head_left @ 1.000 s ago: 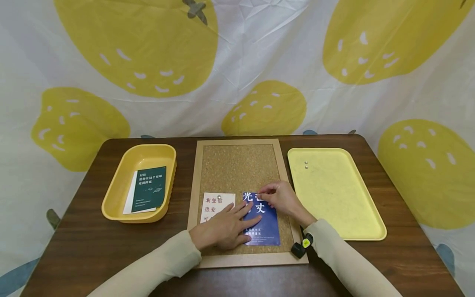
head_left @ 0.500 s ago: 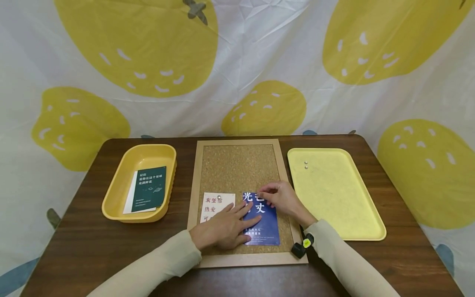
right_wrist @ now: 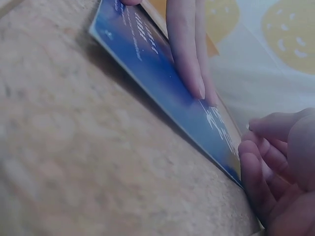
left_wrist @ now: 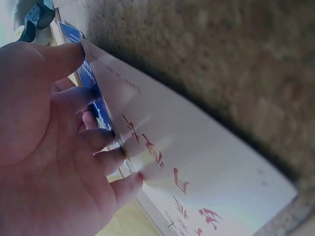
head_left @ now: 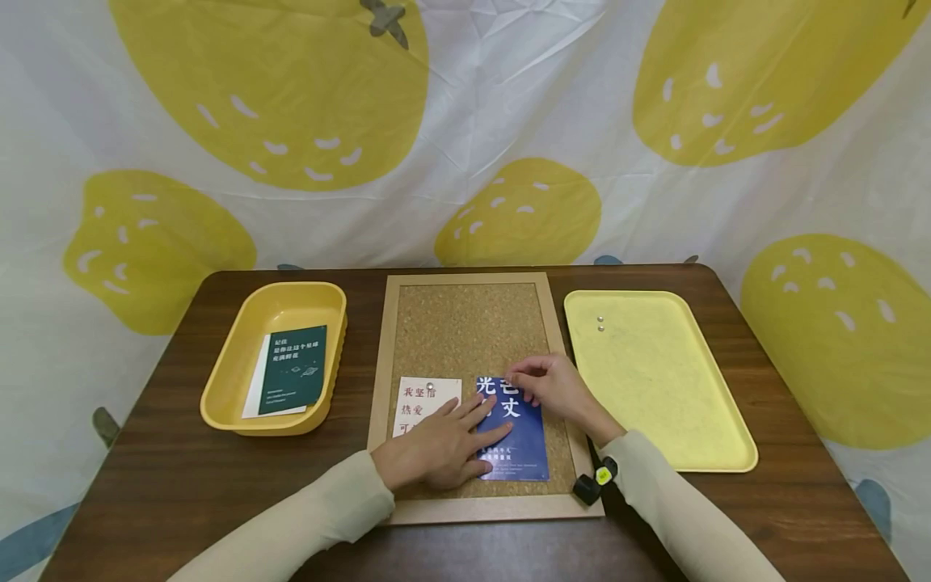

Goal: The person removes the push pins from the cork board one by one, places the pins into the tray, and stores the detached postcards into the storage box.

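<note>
A blue card [head_left: 524, 444] with large white characters lies at the lower right of the cork board [head_left: 469, 327]. My left hand [head_left: 440, 444] rests with spread fingers over this card's left side and the white card [head_left: 409, 394] next to it. That white card has red characters and a silver thumbtack [head_left: 430, 386] near its top edge. At the blue card's top edge, my right hand [head_left: 554, 394] pinches a tiny thumbtack [right_wrist: 249, 128] between thumb and forefinger, mostly hidden by the fingertips. In the left wrist view, the left fingers [left_wrist: 129, 186] touch the white card's edge.
To the left, a yellow bin [head_left: 211, 404] holds a dark green card [head_left: 294, 368] over a white one. On the right lies a pale yellow tray [head_left: 655, 380] with two silver thumbtacks [head_left: 600, 323]. A lemon-print cloth [head_left: 480, 105] hangs behind the wooden table [head_left: 153, 485].
</note>
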Demonstrator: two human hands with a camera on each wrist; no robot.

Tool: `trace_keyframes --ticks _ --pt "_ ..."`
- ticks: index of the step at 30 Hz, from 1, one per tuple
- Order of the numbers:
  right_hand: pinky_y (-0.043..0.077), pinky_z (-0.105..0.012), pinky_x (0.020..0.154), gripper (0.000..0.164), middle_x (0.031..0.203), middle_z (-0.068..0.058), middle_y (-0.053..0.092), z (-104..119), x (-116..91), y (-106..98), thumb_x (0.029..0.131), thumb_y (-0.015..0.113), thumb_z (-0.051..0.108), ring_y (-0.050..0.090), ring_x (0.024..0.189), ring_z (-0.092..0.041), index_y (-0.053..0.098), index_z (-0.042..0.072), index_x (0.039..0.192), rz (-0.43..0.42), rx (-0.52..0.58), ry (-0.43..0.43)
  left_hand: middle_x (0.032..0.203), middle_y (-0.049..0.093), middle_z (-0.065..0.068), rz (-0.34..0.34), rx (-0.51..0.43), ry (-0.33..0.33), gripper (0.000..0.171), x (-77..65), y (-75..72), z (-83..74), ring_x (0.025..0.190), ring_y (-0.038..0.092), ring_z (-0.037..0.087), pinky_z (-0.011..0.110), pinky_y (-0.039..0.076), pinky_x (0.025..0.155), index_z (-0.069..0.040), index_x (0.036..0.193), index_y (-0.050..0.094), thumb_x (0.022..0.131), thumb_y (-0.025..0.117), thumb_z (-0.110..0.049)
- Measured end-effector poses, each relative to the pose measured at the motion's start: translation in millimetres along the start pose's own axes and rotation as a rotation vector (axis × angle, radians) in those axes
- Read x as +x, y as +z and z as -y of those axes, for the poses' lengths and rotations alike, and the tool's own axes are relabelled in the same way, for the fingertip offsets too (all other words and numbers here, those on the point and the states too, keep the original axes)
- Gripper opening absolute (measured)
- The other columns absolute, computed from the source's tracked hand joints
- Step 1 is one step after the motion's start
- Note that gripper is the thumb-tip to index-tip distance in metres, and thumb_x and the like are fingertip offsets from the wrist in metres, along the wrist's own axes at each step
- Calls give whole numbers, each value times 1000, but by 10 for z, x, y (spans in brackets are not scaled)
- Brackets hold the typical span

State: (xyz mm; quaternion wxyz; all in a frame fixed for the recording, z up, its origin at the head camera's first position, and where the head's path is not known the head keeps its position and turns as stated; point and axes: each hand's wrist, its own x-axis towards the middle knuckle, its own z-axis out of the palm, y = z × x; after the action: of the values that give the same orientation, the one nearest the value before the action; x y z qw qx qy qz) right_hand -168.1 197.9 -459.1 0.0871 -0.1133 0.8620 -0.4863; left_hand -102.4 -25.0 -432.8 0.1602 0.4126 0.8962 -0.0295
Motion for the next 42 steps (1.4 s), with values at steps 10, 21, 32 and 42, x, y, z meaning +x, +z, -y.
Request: trace_keyframes --ticks 10,21,32,42 --pt "52 -26 52 18 76 -13 69 -5 7 -141 94 69 18 59 58 -16 77 4 102 17 70 8 167 11 6 -1 7 5 61 -4 9 9 154 9 24 46 22 122 -35 159 20 103 38 -52" --pt "51 -30 51 22 74 -18 62 -15 -53 -561 95 66 15 55 57 -13 72 -4 105 -81 92 17 167 10 5 13 11 1 61 -1 0 2 154 9 23 45 22 122 -34 159 18 103 37 -52" --pt "51 -27 51 20 88 -23 66 -224 -187 -921 98 59 8 56 57 -12 69 -6 107 -160 71 43 167 12 5 15 11 -1 62 -2 -5 -6 154 10 23 44 23 122 -35 159 18 103 38 -52" --pt "50 -26 52 25 86 -14 68 -459 -260 -1136 100 58 13 57 59 -12 68 -7 111 -217 69 136 167 13 5 12 20 2 62 7 -6 -10 153 11 23 44 24 122 -35 159 19 103 39 -52"
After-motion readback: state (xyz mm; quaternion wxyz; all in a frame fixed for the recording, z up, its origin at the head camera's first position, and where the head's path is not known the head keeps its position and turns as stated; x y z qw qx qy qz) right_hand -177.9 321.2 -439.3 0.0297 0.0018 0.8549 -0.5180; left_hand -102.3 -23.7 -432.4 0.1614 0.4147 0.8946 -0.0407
